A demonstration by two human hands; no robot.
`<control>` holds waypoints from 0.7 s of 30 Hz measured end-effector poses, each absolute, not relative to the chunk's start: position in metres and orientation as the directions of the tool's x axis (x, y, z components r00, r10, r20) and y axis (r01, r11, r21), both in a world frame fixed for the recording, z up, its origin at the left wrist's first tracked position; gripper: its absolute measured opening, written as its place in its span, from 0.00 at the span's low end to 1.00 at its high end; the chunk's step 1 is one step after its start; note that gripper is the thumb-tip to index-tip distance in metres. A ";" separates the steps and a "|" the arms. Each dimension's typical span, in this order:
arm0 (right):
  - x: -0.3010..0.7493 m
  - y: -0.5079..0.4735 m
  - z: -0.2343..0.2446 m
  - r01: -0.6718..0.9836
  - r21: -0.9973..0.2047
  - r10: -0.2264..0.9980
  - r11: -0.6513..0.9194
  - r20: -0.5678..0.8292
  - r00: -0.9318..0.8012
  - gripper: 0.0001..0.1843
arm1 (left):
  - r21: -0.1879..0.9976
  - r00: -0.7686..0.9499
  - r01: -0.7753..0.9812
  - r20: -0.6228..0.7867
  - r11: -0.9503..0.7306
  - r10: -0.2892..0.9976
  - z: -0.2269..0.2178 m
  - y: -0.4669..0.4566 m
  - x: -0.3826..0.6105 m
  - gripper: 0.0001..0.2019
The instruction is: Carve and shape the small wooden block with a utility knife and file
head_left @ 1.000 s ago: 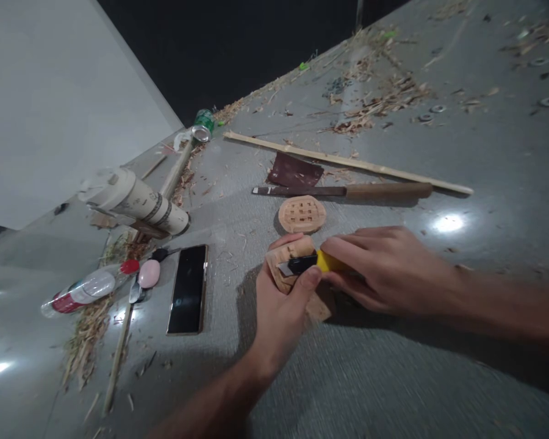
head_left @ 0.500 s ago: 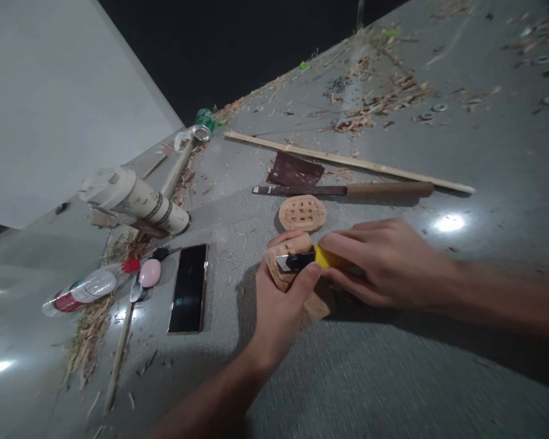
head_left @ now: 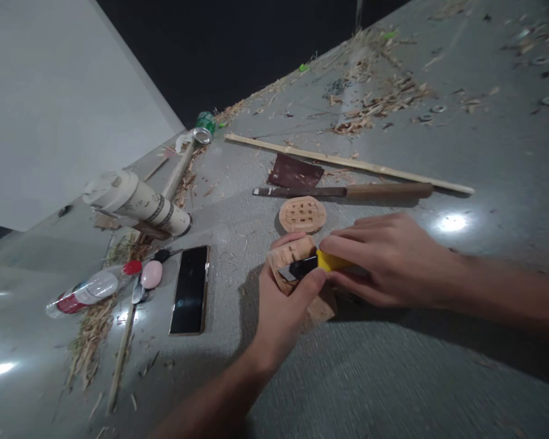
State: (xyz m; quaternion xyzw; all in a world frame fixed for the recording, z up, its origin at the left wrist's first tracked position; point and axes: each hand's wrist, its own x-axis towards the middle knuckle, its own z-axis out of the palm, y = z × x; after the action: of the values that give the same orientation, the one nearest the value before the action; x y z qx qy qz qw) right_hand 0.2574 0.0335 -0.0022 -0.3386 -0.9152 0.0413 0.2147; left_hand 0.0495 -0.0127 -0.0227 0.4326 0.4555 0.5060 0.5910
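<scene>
My left hand (head_left: 281, 311) is wrapped round a pale carved wooden piece (head_left: 289, 255), thumb pressed against the knife. My right hand (head_left: 388, 259) grips a yellow utility knife (head_left: 318, 263) whose black blade end lies across the wooden piece. Just beyond the hands lies a round wooden disc with a carved lattice (head_left: 302, 214). Another bit of pale wood (head_left: 321, 310) shows under my left hand.
A long file with a wooden handle (head_left: 348, 191), a dark sandpaper sheet (head_left: 295, 171) and a thin wooden strip (head_left: 348, 162) lie behind. To the left are a phone (head_left: 190, 288), a plastic bottle (head_left: 89, 289), a white tumbler (head_left: 137, 202) and a green can (head_left: 204, 126). Shavings are scattered about.
The knife's blade end has slid a little back to the right across the wooden piece; both hands keep their grip and place.
</scene>
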 end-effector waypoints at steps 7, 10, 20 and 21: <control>0.257 0.032 -0.005 0.603 -0.232 0.641 0.763 0.390 -0.661 0.18 | 0.973 0.073 -0.194 -0.115 0.128 0.991 -0.022 -0.013 0.049 0.28; 0.258 0.033 -0.006 0.595 -0.217 0.627 0.774 0.397 -0.671 0.18 | 0.971 0.068 -0.200 -0.123 0.135 0.990 -0.021 -0.013 0.050 0.28; 0.261 0.033 -0.011 0.580 -0.213 0.610 0.786 0.418 -0.673 0.17 | 0.974 0.091 -0.191 -0.103 0.119 0.991 -0.023 -0.015 0.049 0.29; 0.261 0.033 -0.012 0.585 -0.212 0.614 0.783 0.419 -0.669 0.17 | 0.976 0.090 -0.188 -0.098 0.114 0.991 -0.023 -0.015 0.049 0.28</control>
State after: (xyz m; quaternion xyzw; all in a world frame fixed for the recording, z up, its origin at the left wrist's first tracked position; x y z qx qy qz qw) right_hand 0.2613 0.0330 -0.0119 -0.3281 -0.9132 0.0298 0.2400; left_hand 0.0486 -0.0149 -0.0227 0.4416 0.4546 0.4982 0.5917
